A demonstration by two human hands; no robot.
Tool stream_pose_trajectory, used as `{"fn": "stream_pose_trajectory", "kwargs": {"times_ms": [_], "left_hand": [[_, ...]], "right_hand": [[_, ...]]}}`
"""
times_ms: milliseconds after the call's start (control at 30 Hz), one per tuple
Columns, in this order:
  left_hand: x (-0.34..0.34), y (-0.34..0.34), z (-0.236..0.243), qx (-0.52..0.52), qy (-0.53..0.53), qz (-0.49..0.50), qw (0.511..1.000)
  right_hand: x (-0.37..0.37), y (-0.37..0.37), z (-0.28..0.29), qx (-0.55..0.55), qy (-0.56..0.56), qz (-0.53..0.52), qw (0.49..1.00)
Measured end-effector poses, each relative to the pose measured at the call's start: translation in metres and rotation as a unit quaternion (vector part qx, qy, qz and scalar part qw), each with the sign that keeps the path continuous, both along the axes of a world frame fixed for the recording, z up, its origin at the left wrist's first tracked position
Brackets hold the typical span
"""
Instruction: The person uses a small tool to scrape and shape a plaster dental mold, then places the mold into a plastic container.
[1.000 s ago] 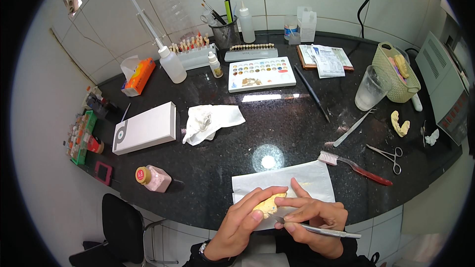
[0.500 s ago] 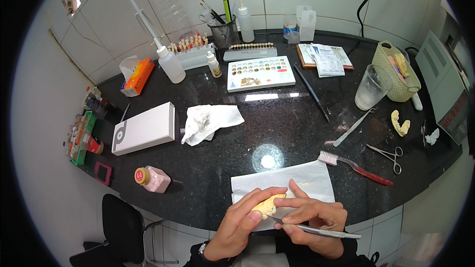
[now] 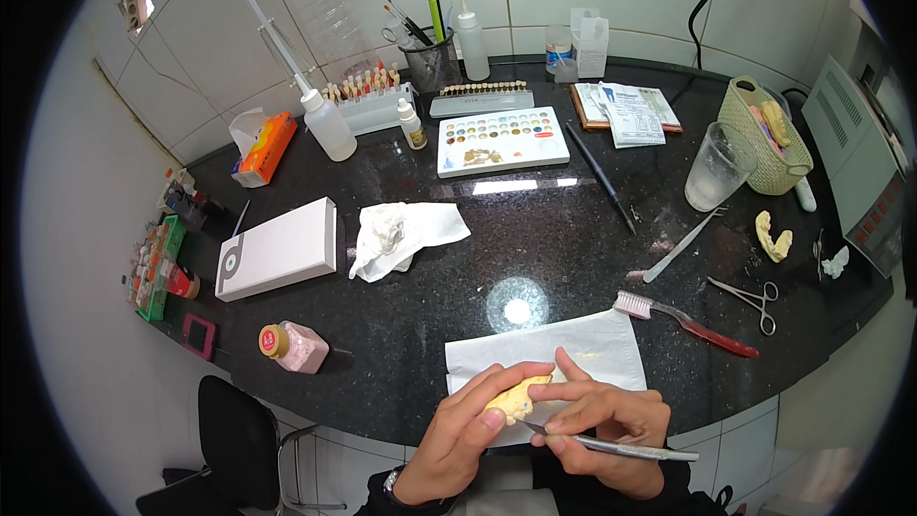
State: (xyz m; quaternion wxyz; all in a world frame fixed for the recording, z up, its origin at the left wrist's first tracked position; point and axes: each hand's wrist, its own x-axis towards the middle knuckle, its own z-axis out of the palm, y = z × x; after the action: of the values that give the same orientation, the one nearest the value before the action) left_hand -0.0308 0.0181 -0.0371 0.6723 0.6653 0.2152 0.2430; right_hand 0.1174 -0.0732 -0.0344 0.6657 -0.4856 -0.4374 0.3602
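Between the fingers and thumb of my left hand (image 3: pixel 462 432) is a yellow plaster dental cast (image 3: pixel 517 399) with small blue marks. My right hand (image 3: pixel 611 419) grips a slim metal carving knife (image 3: pixel 635 450) like a pen, its handle pointing to the right. The knife's blade is at the lower edge of the cast; whether it touches cannot be made out. Some right fingers reach toward the cast's upper right side. Below both hands lies a white paper sheet (image 3: pixel 611 349) with a few yellow crumbs on it.
On the black countertop (image 3: pixel 401 325), a toothbrush (image 3: pixel 688 323), forceps (image 3: pixel 750 304) and tweezers (image 3: pixel 683 247) lie to the right. A pink-filled jar (image 3: pixel 304 349) and white box (image 3: pixel 279 248) stand left. Farther back are a paint palette (image 3: pixel 504 143) and plastic cup (image 3: pixel 718 167).
The knife's blade has shifted very slightly to the right along the cast's lower edge. Both hands stay almost in the same place.
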Motion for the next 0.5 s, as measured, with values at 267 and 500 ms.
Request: {"fn": "stream_pose_trajectory", "kwargs": {"times_ms": [267,500], "left_hand": [[0.0015,-0.0010,0.0055,0.026,0.015,0.010,1.000],[0.0008,-0.0016,0.0032,0.064,0.025,0.019,0.997]], "right_hand": [[-0.0006,0.0007,-0.0017,0.012,-0.014,-0.009,1.000],[-0.0010,0.0007,-0.0033,0.026,-0.005,-0.016,1.000]]}}
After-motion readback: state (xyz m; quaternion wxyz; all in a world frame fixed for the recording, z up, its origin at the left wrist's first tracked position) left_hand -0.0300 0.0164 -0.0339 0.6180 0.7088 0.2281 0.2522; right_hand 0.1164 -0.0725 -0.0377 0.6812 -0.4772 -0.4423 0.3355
